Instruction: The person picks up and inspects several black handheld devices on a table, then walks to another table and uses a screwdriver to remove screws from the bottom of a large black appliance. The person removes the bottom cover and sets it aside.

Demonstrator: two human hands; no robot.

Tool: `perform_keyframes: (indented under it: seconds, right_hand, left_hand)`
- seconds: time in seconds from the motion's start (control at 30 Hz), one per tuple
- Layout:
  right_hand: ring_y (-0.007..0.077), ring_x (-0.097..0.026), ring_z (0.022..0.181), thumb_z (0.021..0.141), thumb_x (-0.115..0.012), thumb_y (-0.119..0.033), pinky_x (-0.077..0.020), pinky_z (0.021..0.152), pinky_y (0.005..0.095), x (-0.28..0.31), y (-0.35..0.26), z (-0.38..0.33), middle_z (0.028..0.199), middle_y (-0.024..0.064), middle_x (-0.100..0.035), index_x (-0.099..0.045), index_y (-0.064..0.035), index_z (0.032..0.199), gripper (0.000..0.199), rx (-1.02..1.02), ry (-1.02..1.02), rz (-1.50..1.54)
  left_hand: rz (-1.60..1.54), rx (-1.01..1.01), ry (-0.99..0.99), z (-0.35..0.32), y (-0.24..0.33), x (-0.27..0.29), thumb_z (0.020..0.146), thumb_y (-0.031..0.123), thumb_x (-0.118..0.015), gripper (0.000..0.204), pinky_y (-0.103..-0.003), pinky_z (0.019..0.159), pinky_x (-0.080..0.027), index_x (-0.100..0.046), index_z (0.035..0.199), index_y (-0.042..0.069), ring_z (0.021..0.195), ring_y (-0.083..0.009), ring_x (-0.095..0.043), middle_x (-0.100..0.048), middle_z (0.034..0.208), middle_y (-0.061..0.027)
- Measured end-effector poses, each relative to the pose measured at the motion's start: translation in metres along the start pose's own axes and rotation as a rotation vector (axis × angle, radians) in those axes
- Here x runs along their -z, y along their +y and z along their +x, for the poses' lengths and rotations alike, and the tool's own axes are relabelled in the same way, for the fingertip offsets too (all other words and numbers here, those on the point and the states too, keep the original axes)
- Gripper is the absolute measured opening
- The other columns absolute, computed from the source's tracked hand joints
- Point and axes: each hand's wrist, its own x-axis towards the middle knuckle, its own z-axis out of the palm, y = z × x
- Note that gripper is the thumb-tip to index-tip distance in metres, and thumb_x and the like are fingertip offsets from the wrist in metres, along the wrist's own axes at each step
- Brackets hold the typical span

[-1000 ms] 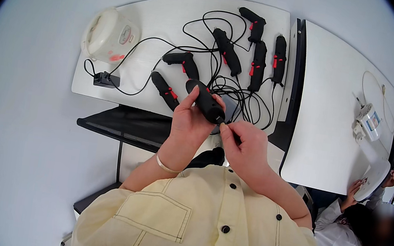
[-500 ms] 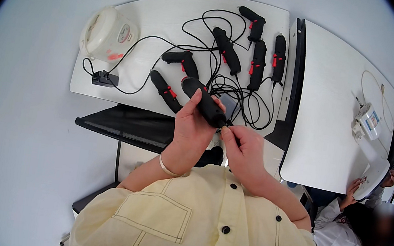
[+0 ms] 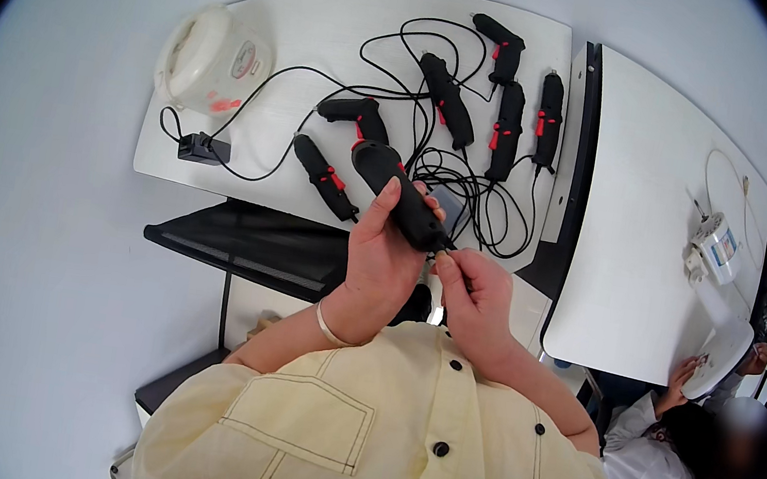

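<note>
1. Above the near edge of the white surface (image 3: 264,46), the left hand (image 3: 381,259) is wrapped shut around a black tool (image 3: 400,195), held up off the surface, just in front of the chest.
2. Tool long axis: diagonal, fat end up-left and away from the person, narrow end down-right toward the right hand (image 3: 475,297).
3. Right hand sits just beside the narrow end, fingertips (image 3: 444,260) pinched closed on or at that tip. Whether they grip a cord plug or the tip itself: cannot tell, too small.
4. Left hand carries the tool body; right hand is the nearer one to the working end. Both hands almost touch each other.
5. Cord tangle (image 3: 468,193) lies on the surface just beyond the hands. One cable appears to run toward the held tool's narrow end, not certain.
6. Other tools of the same kind, black with red triggers, lie on the surface: one (image 3: 325,177) just left of the held tool, one (image 3: 354,116) behind it, four more (image 3: 505,129) farther back near the right edge.
7. Far left: cream rice cooker (image 3: 213,59), and a black power adapter (image 3: 203,149) near the front edge.
8. Second surface (image 3: 640,227) to the right; another person (image 3: 697,450) sits at its near corner, well apart.
</note>
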Motion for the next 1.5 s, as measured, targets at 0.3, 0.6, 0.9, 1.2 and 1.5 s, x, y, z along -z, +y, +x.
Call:
perform_keyframes:
  seconds: [0.3,0.6,0.9,1.2,1.5]
  right_hand:
    - [0.0111,-0.046,0.053,0.087,-0.059,-0.013,-0.036,0.048,0.0266,-0.001,0.005,0.016,0.063,0.0046,-0.051,-0.06,0.0022,0.082,0.016,-0.18,-0.063,0.146]
    - [0.0107,-0.045,0.053,0.087,-0.06,-0.014,-0.0364,0.048,0.0246,-0.003,0.003,0.022,0.064,0.0046,-0.052,-0.06,0.0029,0.082,0.018,-0.042,-0.081,0.05]
    - [0.0071,-0.047,0.053,0.09,-0.054,-0.013,-0.0356,0.048,0.022,-0.012,0.003,0.019,0.06,0.002,-0.051,-0.061,0.0024,0.083,0.019,-0.237,-0.134,0.166]
    - [0.0067,-0.05,0.059,0.091,-0.052,-0.013,-0.0378,0.054,0.0199,-0.014,-0.001,0.014,0.065,0.0005,-0.054,-0.061,0.0032,0.086,0.019,-0.292,-0.131,0.404]
    - [0.0089,-0.053,0.061,0.091,-0.054,-0.015,-0.0407,0.058,0.022,-0.023,0.003,0.015,0.067,0.0025,-0.057,-0.063,0.0041,0.088,0.021,-0.354,-0.118,0.442]
  left_hand:
    - [0.111,-0.01,0.066,0.013,0.014,-0.004,0.087,0.02,-0.058,0.024,-0.035,0.083,-0.043,-0.046,0.098,0.002,0.087,-0.0232,-0.051,-0.052,0.09,-0.0124]
    - [-0.129,0.115,0.102,0.023,0.022,0.013,0.086,0.018,-0.061,0.024,-0.039,0.091,-0.042,-0.048,0.099,0.002,0.095,-0.0272,-0.052,-0.053,0.094,-0.0152]
    - [-0.122,0.137,-0.039,0.021,0.022,0.011,0.084,0.015,-0.064,0.028,-0.032,0.084,-0.044,-0.046,0.103,0.003,0.093,-0.0196,-0.052,-0.053,0.097,-0.0081]
    - [-0.049,0.116,-0.13,0.02,0.023,0.016,0.082,0.012,-0.065,0.035,-0.032,0.084,-0.044,-0.042,0.108,0.008,0.093,-0.0186,-0.051,-0.051,0.101,-0.0057]
    - [0.037,0.077,-0.145,0.017,0.027,0.02,0.082,0.013,-0.064,0.034,-0.032,0.085,-0.043,-0.046,0.11,0.01,0.093,-0.0188,-0.051,-0.051,0.1,-0.0067]
